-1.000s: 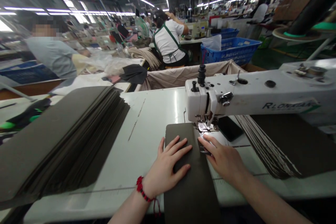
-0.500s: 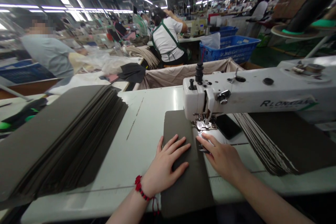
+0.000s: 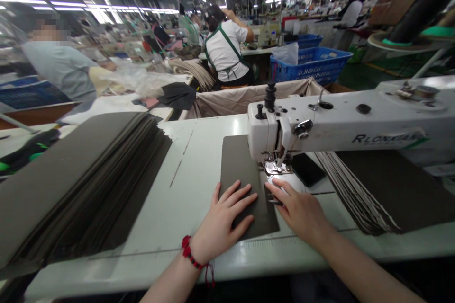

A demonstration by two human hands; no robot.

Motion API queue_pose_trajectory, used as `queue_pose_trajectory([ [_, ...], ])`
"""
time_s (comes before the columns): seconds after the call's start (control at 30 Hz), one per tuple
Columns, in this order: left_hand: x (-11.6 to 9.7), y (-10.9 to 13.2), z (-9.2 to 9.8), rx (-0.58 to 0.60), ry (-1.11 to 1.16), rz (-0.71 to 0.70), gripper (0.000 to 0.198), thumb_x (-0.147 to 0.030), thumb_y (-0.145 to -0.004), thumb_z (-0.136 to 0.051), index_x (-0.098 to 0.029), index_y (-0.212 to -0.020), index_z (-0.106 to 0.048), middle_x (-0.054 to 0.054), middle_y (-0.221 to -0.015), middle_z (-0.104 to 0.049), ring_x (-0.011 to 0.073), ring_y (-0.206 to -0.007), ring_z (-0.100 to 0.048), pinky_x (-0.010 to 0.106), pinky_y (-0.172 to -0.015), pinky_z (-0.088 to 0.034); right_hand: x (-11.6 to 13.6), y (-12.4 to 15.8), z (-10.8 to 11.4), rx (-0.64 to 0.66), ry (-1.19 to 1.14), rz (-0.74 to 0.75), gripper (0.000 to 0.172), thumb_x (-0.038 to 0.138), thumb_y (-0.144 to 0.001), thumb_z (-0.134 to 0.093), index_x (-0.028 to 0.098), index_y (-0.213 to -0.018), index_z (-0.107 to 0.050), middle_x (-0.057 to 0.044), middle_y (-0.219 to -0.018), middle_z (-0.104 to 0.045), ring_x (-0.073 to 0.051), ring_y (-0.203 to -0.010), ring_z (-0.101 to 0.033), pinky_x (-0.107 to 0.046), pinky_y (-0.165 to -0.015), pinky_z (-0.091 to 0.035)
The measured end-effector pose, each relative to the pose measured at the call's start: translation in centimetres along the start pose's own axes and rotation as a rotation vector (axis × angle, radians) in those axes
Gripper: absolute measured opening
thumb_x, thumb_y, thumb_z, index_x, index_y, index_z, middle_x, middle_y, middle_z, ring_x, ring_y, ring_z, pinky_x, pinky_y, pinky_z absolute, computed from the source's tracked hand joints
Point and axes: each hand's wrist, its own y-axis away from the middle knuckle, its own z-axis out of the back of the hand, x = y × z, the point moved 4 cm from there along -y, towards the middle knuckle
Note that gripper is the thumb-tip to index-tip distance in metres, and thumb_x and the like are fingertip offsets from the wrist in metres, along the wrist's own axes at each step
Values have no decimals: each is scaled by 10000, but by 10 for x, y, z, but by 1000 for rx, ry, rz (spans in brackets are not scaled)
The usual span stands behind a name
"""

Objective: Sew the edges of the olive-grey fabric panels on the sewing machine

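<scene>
The dark panel point(image 3: 239, 165) has fed farther under the presser foot point(image 3: 275, 168), its near end now showing; left hand point(image 3: 227, 213) lies flat on it, right hand point(image 3: 296, 209) at its edge, fingers apart, clamping nothing.

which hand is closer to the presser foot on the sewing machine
Right. The right hand sits just in front of the presser foot, fingers almost at it; the left hand lies flat on the dark olive panel, farther off to the foot's left.

fabric panel point(image 3: 237, 161): dark olive | machine arm point(image 3: 355, 122): white | crate point(image 3: 309, 70): blue | bracelet point(image 3: 188, 252): red
</scene>
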Motion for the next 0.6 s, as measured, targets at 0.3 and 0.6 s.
queue_pose_trajectory([
  [0.3,0,0,-3,-21,-9,-1,451,-345,-976,-445,-338,-1421,-369,-18,-1497,-357,241,-1415,-232,571,-1170,-24,-1,0,-1,-10,-8,-5,549,214,-896,-478,342,-1422,-386,24,-1488,-393,-197,-912,-665,-336,-696,-532],
  [0.6,-2,-12,2,2,-27,-57,491,-389,-977,-440,-306,-1448,-325,7,-1496,-362,244,-1393,-294,536,-1180,-110,-1,1,-1,-23,-21,1,571,190,-884,-491,342,-1424,-386,-3,-1477,-412,-195,-922,-663,-317,-691,-529],
])
